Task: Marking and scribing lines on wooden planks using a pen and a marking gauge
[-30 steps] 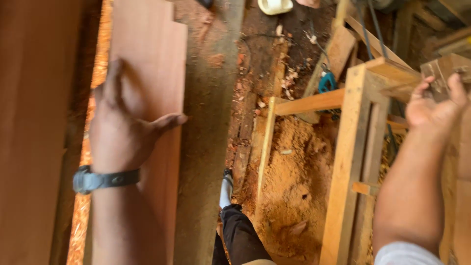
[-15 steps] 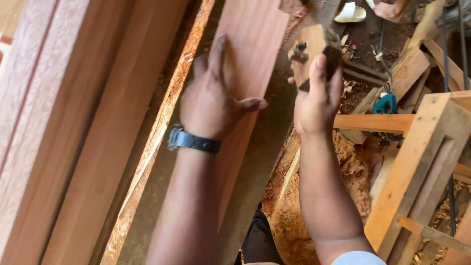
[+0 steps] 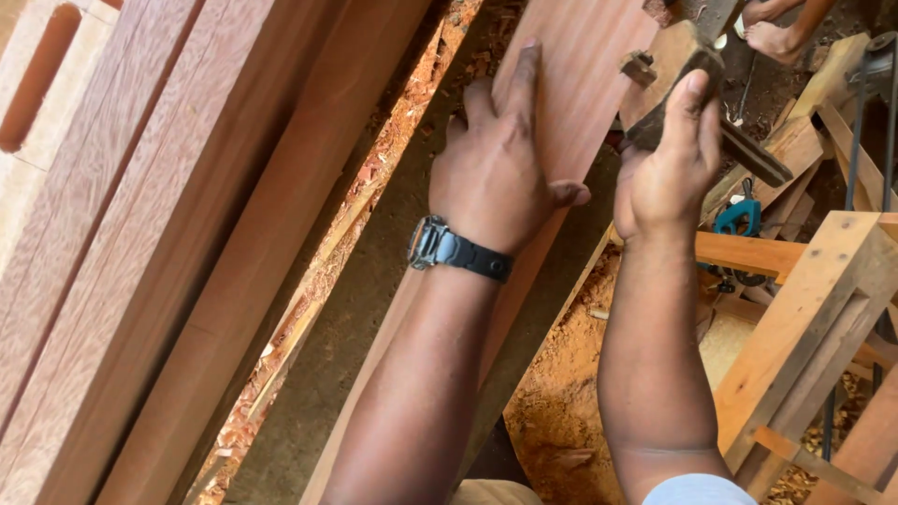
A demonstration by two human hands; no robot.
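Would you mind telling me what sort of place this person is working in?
Most likely a carpentry workshop. Long reddish planks lie side by side, sawdust is heaped on the floor, and a rough wooden frame stands at the right. The right hand grips a wooden hand tool.

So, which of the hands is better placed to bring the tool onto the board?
The right hand: it already grips the wooden tool just beside the board. The left hand lies flat on that board, steadying it.

Sawhorse (image 3: pixel 804 318) close beside right hand (image 3: pixel 669 178)
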